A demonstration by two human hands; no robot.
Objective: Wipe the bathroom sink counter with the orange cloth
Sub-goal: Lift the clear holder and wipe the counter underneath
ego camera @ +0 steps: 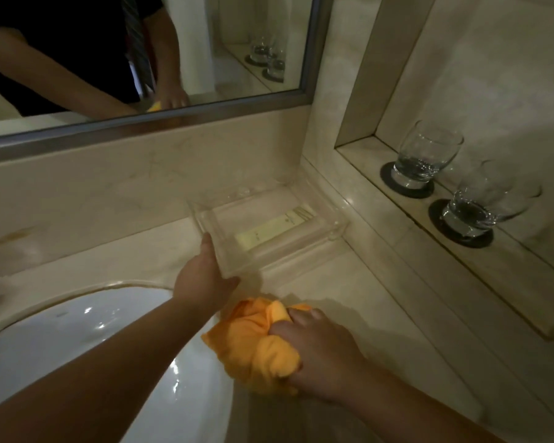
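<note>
The orange cloth [256,343] lies bunched on the beige marble counter [349,282] at the right rim of the white sink [93,340]. My right hand [320,350] presses down on it, fingers closed into the folds. My left hand [205,276] reaches forward and grips the near left corner of a clear plastic tray [304,251], which sits in the counter's back right corner. A pale yellow packet [275,228] lies inside the tray.
Two drinking glasses [426,155] [483,203] stand on dark coasters in a wall niche on the right. A framed mirror [141,59] hangs above the backsplash and reflects my arms. An orange-brown stain marks the backsplash at far left.
</note>
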